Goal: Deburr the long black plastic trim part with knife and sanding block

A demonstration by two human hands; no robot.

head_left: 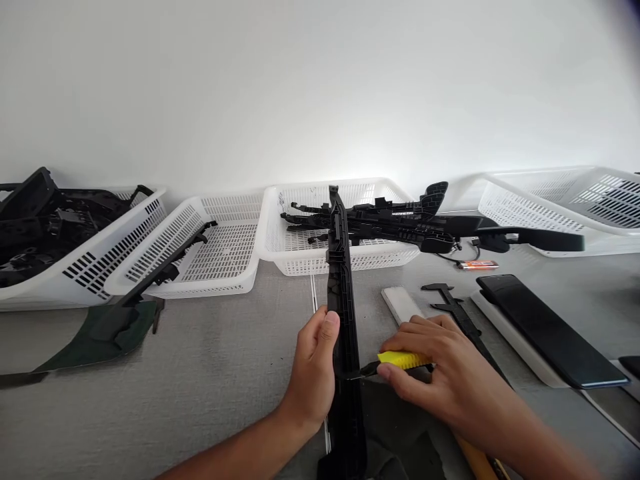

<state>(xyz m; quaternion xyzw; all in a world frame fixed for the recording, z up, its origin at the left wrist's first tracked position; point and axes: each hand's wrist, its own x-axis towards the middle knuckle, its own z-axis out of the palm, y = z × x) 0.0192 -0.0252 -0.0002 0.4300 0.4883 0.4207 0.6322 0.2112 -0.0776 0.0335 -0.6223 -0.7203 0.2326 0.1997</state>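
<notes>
In the middle of the head view a long black plastic trim part [341, 280] stands lengthwise away from me, its ribbed side showing. My left hand [316, 363] is closed around its left edge, thumb on top. My right hand [445, 367] grips a yellow-handled utility knife [404, 360]. The knife's dark blade reaches left to the part and appears to touch its right edge, a little below my left thumb. The lower end of the part runs toward the bottom of the view.
White plastic baskets line the wall: one [280, 250] holds similar black parts [380, 223], another [235, 283] has a single part, and a left one [75, 280] is heaped. Right of my hand lie a caliper [463, 317], a phone [545, 327] and a battery pack [477, 265]. Dark green cloth [107, 330] lies left.
</notes>
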